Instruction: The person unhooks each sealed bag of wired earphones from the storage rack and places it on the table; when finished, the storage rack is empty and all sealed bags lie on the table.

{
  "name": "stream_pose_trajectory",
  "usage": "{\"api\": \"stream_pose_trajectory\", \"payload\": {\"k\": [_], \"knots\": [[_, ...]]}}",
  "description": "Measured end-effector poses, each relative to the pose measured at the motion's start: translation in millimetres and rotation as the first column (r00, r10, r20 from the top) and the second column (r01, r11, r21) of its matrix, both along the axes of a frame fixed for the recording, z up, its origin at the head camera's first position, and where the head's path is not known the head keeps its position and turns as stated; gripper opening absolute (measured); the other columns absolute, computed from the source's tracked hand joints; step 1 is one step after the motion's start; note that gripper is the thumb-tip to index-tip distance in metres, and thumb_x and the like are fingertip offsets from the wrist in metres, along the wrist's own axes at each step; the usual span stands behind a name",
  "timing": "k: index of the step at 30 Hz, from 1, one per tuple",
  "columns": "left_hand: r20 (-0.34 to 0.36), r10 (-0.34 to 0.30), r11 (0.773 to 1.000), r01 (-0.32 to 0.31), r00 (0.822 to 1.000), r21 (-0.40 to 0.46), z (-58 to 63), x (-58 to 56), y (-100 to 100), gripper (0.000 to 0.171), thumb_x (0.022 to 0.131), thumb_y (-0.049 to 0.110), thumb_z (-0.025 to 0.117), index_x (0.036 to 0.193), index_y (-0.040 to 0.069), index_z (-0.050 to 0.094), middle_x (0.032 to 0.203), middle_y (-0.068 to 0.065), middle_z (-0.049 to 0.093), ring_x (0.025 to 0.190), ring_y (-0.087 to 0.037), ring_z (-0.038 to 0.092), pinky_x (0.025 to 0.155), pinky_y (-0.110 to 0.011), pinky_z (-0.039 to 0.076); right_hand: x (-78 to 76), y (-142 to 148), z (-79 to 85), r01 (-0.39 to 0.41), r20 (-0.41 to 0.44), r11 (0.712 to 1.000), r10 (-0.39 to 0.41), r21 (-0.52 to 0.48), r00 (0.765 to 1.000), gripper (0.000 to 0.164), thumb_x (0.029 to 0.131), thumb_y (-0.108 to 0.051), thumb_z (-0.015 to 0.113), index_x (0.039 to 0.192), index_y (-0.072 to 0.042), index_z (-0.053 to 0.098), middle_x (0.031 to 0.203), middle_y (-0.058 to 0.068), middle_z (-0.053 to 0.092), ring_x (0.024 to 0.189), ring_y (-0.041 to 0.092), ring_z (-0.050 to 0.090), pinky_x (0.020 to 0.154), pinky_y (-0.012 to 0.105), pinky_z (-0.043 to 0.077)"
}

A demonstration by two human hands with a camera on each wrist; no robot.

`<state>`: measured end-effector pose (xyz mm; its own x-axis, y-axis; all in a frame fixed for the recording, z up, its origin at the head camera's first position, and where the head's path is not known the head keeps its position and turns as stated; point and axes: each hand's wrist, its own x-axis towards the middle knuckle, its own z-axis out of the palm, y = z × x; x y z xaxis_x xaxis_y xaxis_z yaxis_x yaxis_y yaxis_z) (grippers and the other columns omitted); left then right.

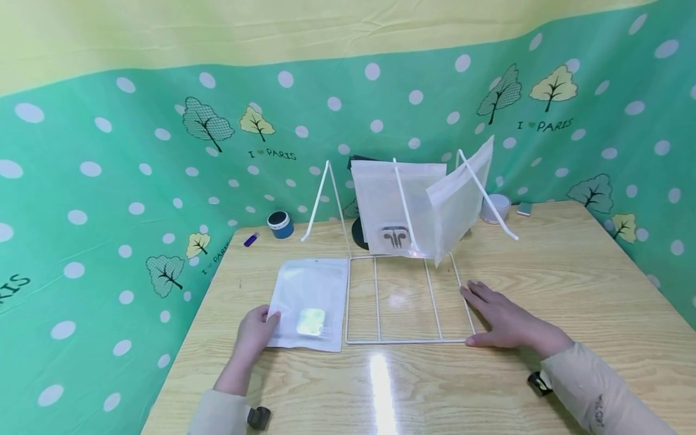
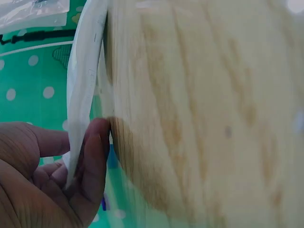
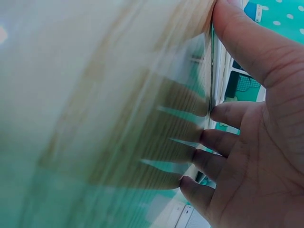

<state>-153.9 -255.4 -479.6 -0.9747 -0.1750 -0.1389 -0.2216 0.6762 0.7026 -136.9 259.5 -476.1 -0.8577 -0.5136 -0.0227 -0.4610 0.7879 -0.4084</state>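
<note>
My left hand (image 1: 255, 331) pinches the left edge of a flat white pouch (image 1: 296, 287), thumb on top and fingers beneath. In the left wrist view the pouch (image 2: 85, 80) stands edge-on between thumb and fingers. A bright glare covers its lower middle. The pouch lies beside a white wire rack (image 1: 402, 342) with upright prongs. Two more white pouches hang in the rack: one facing front (image 1: 375, 199) with an earphone print, one turned sideways (image 1: 462, 199). My right hand (image 1: 502, 317) rests at the rack's right side, fingers spread and fingertips on the tabletop (image 3: 109, 118).
Along the back of the table stand a blue jar with a dark top (image 1: 280, 224) and a white round container (image 1: 495, 208). A small purple item (image 1: 251, 239) lies at the left, a small green box (image 1: 524, 209) at the right. A patterned green cloth (image 1: 163, 151) hangs behind.
</note>
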Motion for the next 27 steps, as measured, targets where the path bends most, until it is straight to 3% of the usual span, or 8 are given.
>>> {"api": "stream_pose_trajectory", "payload": {"k": [3,6,10,18,23,27], "knots": [[-0.001,0.023,0.992,-0.023,1.000,-0.122,4.2,2.4,2,0.031,0.095,0.017,0.060,0.108,-0.011,0.063,0.099,-0.025,0.067,0.085,-0.033,0.064,0.075,-0.046,0.053,-0.1,0,0.2,0.000,-0.004,1.000,0.000,0.007,1.000,0.100,0.078,-0.057,0.073,0.146,0.006,0.036,0.150,0.033,0.029,0.136,0.053,0.027,0.104,0.064,0.030],[0.023,0.030,0.985,-0.025,0.999,-0.173,8.6,5.2,4,0.028,0.094,0.020,0.062,0.099,-0.007,0.064,0.086,-0.016,0.065,0.074,-0.024,0.060,0.065,-0.038,0.051,-0.4,0,0.4,0.005,-0.003,1.000,-0.004,0.013,1.000,0.101,0.078,-0.058,0.073,0.146,0.006,0.036,0.151,0.032,0.029,0.136,0.053,0.026,0.105,0.064,0.029],[0.046,0.013,0.978,-0.003,0.999,-0.210,12.4,7.9,8,0.028,0.093,0.022,0.064,0.096,-0.006,0.063,0.081,-0.011,0.062,0.070,-0.021,0.056,0.060,-0.034,0.048,0.0,0,1.3,0.010,0.000,1.000,-0.010,0.013,1.000,0.100,0.078,-0.058,0.073,0.146,0.005,0.036,0.151,0.031,0.029,0.136,0.052,0.026,0.105,0.063,0.029],[0.065,0.014,0.950,0.007,0.998,-0.311,17.5,8.0,9,0.035,0.091,0.027,0.066,0.104,-0.006,0.063,0.089,-0.015,0.064,0.075,-0.025,0.059,0.065,-0.041,0.049,0.6,0,1.4,0.006,0.009,1.000,-0.006,0.000,1.000,0.101,0.078,-0.057,0.073,0.147,0.006,0.036,0.151,0.032,0.028,0.137,0.053,0.025,0.105,0.064,0.029],[-0.004,0.009,0.911,-0.010,1.000,-0.412,26.1,4.6,12,0.041,0.091,0.029,0.065,0.114,-0.006,0.062,0.101,-0.024,0.061,0.082,-0.035,0.060,0.066,-0.047,0.050,0.2,1,0.4,0.008,0.009,1.000,-0.008,0.005,1.000,0.101,0.078,-0.058,0.073,0.147,0.005,0.035,0.151,0.031,0.028,0.137,0.052,0.026,0.105,0.064,0.029],[-0.071,-0.039,0.900,0.005,0.997,-0.435,35.7,-0.5,22,0.042,0.092,0.029,0.065,0.118,-0.004,0.062,0.110,-0.026,0.060,0.090,-0.039,0.061,0.070,-0.050,0.052,-0.1,0,0.2,0.016,0.010,1.000,-0.016,0.009,1.000,0.101,0.077,-0.059,0.073,0.147,0.005,0.036,0.152,0.031,0.028,0.137,0.052,0.026,0.105,0.064,0.029]]}}
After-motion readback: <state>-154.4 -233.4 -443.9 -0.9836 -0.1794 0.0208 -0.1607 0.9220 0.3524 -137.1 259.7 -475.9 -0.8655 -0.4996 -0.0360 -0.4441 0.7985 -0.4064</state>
